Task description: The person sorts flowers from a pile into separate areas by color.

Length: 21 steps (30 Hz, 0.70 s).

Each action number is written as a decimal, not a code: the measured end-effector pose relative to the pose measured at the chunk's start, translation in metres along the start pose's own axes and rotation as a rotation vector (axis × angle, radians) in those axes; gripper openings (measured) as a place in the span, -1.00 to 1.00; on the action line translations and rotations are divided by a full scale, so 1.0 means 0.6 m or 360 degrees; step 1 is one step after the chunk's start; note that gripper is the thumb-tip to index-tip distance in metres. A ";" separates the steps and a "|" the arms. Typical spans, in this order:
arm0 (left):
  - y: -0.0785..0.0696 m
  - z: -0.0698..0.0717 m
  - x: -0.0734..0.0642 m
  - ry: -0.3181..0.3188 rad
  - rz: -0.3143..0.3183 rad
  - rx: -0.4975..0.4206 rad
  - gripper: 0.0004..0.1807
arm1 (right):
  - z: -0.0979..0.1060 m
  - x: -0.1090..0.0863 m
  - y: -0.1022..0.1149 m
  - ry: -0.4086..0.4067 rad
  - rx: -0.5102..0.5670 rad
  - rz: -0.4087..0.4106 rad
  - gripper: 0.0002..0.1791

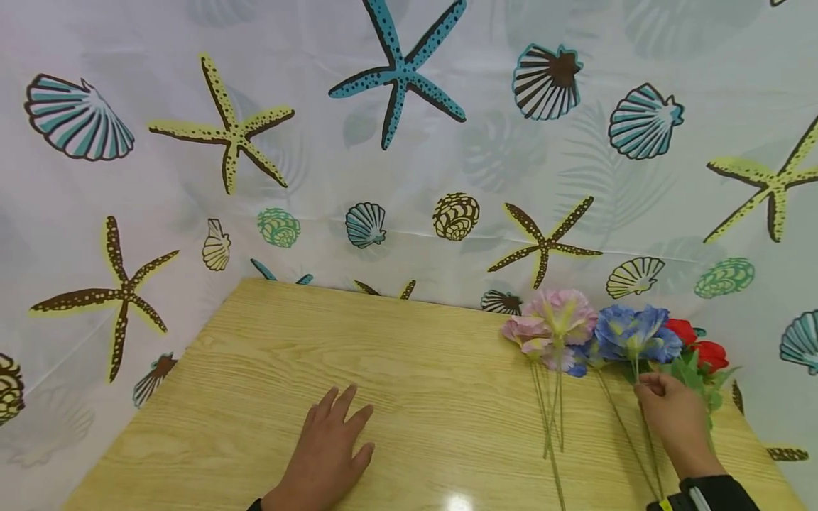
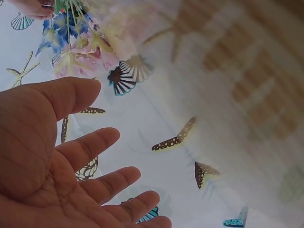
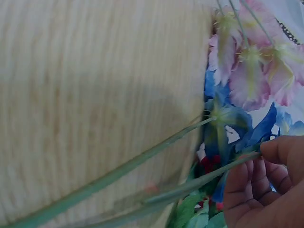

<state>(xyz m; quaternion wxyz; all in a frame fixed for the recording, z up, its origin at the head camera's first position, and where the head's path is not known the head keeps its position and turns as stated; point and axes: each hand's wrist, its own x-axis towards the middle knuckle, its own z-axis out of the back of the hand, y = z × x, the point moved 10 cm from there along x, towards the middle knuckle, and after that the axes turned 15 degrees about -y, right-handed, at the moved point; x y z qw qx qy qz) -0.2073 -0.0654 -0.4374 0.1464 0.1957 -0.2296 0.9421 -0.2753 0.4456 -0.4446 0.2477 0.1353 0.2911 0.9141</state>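
Note:
My right hand pinches the green stem of a blue artificial flower close under its bloom, at the table's right side. In the right wrist view, thumb and fingertips meet on that stem, and a second blue flower lies beside it. Pink artificial flowers lie just left of the blue ones, stems towards me. Red flowers with green leaves sit behind the right hand, partly hidden by it. My left hand, fingers spread, is over the left-middle of the table and holds nothing; its palm shows in the left wrist view.
The light wooden table runs back to a white cloth printed with starfish and shells. That cloth hangs behind the table and along both sides. Several loose stems stretch towards the front edge.

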 end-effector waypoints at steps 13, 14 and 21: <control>0.001 -0.002 -0.002 0.0010 0.0015 -0.0002 -0.49 | -0.003 -0.004 -0.017 0.0034 0.0007 -0.0103 -0.43; 0.002 -0.001 -0.001 0.0009 0.0017 -0.0002 -0.49 | -0.002 -0.005 -0.016 0.0027 0.0014 -0.0110 -0.43; -0.006 -0.001 0.005 -0.0021 0.0009 -0.0023 -0.48 | -0.006 -0.044 0.027 -0.0042 0.0045 0.0086 -0.49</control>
